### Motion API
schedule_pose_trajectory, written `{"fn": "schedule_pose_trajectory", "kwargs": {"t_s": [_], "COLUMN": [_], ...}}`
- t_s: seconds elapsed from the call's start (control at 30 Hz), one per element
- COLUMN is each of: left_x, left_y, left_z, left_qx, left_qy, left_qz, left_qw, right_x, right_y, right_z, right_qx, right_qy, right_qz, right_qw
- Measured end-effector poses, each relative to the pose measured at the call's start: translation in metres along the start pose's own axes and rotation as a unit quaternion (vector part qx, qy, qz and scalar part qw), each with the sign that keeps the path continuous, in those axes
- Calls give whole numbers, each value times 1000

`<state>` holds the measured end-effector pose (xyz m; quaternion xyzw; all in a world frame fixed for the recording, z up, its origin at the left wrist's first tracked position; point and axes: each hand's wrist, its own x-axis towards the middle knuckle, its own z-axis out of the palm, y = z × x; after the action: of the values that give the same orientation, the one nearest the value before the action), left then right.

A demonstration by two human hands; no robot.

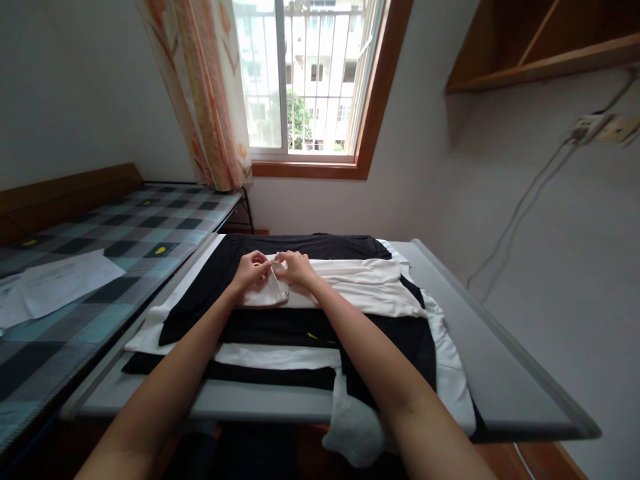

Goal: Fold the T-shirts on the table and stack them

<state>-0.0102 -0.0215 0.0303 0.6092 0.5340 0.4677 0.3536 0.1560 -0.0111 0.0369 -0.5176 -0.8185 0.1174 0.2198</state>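
An off-white folded garment [360,283] lies lengthwise on top of a layered pile of clothes; I cannot tell its exact kind. My left hand [251,270] pinches the cloth near its left end. Close beside it, my right hand [296,268] grips the same cloth, and a small fold stands up between the two. Under the off-white piece is a black garment [200,300] with a small yellow mark near its front edge. White garments [280,357] and more black cloth [300,378] show in layers below. A pale sleeve-like end [356,427] hangs over the front edge.
The pile lies on a grey table [500,373] with a raised rim. Left of it stands a bed with a checked mattress [165,213] and paper sheets [65,283]. A curtain [210,93] hangs beside the barred window. Cables [520,207] run down the right wall.
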Motion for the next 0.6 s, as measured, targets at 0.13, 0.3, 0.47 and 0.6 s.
{"fn": "schedule_pose_trajectory", "kwargs": {"t_s": [0.13, 0.3, 0.47, 0.6], "left_x": [-2, -3, -4, -9], "left_y": [2, 7, 10, 17], "left_z": [-1, -1, -1, -2], "left_qx": [4, 17, 63, 131], "left_qy": [6, 3, -38, -91], "left_qz": [13, 35, 68, 112], "left_qw": [1000, 999, 995, 981], "right_x": [10, 19, 26, 29], "right_y": [-9, 1, 9, 9], "right_z": [5, 10, 10, 11], "right_qx": [-6, 46, 25, 17], "right_qy": [-6, -2, 5, -6], "right_qz": [29, 153, 204, 161], "right_qw": [1000, 987, 979, 987]}}
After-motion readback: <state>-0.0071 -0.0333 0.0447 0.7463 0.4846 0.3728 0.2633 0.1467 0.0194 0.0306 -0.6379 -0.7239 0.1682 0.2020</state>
